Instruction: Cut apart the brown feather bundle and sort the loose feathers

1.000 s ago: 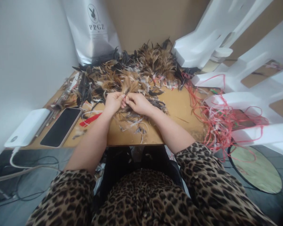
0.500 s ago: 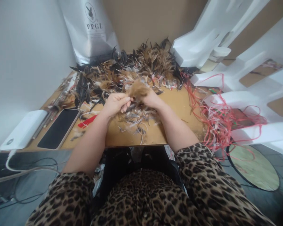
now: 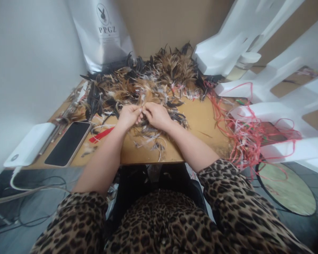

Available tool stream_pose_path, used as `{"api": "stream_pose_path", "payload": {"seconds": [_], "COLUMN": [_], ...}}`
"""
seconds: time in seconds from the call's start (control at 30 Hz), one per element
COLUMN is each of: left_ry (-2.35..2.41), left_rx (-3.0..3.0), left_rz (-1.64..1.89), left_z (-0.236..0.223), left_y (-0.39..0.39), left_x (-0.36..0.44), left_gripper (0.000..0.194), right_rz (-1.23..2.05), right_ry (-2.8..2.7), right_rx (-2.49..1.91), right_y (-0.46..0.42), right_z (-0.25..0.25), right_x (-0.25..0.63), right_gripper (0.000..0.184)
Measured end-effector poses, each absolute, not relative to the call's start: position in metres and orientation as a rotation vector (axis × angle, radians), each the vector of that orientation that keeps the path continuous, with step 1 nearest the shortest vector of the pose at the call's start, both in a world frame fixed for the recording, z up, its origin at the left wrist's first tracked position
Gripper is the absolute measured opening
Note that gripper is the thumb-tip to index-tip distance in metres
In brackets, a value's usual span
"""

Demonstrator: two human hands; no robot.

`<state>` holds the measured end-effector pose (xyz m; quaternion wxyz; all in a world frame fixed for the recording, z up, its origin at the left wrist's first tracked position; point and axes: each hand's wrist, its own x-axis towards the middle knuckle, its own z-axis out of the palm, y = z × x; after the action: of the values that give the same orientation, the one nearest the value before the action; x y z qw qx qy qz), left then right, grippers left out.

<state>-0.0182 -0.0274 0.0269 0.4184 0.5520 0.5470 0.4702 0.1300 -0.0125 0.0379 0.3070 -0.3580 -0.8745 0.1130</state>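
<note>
My left hand (image 3: 129,115) and my right hand (image 3: 157,114) meet over the near middle of the table, fingertips almost touching. Both are closed in a pinch. A brown feather tuft (image 3: 147,97) rises just above the fingertips, its lower end hidden between them; its outline blends into the pile behind. Behind the hands spreads a large heap of brown and black feathers (image 3: 175,68). Loose feather scraps (image 3: 148,135) lie under and in front of my hands.
On the left lie a phone (image 3: 68,144), a white power bank (image 3: 30,144) with a cable, and a red strip (image 3: 102,134). Tangled pink-red string (image 3: 247,141) covers the right side by white foam pieces (image 3: 270,114). A silver bag (image 3: 103,42) stands behind. A round mirror-like disc (image 3: 287,188) is below.
My right hand has come in to the left, and its fingertips now meet the left hand's. The brown tuft, held out plainly between the hands before, now shows less, above the fingertips.
</note>
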Motion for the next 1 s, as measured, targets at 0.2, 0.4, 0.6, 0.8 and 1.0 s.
{"api": "stream_pose_path", "payload": {"seconds": [0.2, 0.4, 0.6, 0.8, 1.0], "left_ry": [1.339, 0.976, 0.765, 0.587, 0.554], "left_rx": [1.588, 1.402, 1.051, 0.767, 0.627], "left_rz": [0.744, 0.559, 0.867, 0.905, 0.898], "left_z": [0.037, 0.043, 0.042, 0.038, 0.038], "left_y": [-0.037, -0.047, -0.044, -0.036, -0.034], "left_x": [-0.026, -0.033, -0.03, -0.032, -0.031], "left_gripper": [0.022, 0.021, 0.024, 0.003, 0.018], "right_rz": [0.031, 0.997, 1.21, 1.474, 1.518], "right_ry": [-2.522, -2.445, -1.984, -1.734, -1.599], "right_rx": [-0.919, -0.654, -0.628, -0.629, -0.63], "right_y": [-0.012, 0.002, 0.007, 0.004, 0.006], "right_z": [0.048, 0.055, 0.047, 0.039, 0.036], "right_x": [0.139, 0.157, 0.154, 0.137, 0.136], "right_gripper": [0.017, 0.013, 0.016, 0.028, 0.032]}}
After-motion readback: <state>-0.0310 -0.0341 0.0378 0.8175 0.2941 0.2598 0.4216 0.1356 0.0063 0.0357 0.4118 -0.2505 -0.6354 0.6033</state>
